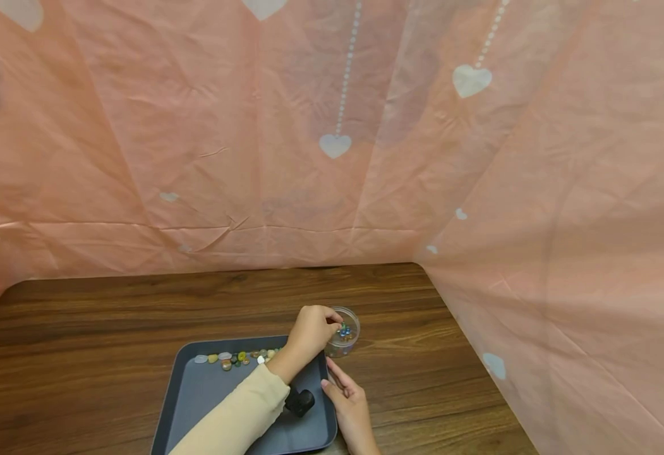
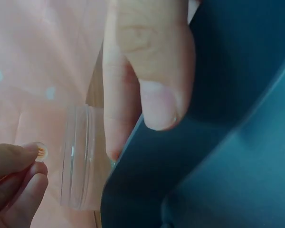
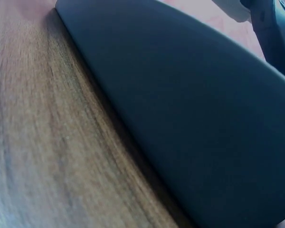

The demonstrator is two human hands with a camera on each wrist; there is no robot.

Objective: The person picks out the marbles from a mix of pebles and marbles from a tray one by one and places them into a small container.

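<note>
My left hand (image 1: 311,332) reaches across the tray to a clear round jar (image 1: 350,344). Thumb and finger pinch a small clear glass marble (image 2: 42,152) with orange streaks, held just above the jar's mouth in the left wrist view. Blue, green and orange marbles (image 1: 345,331) lie inside the jar. At the right side of the dark grey tray (image 1: 195,411), my right hand (image 1: 351,404) holds the rim, thumb over the inner side and fingers outside. Only the tray's outer wall (image 3: 180,109) and tabletop fill most of the right wrist view.
Along the tray's far side runs a row of smooth pebbles (image 1: 226,364), partly hidden by the left arm. A black wrist camera (image 1: 300,402) hangs under that arm. The wooden table (image 1: 411,354) meets pink curtains (image 1: 286,158) with white hearts at the back and sides.
</note>
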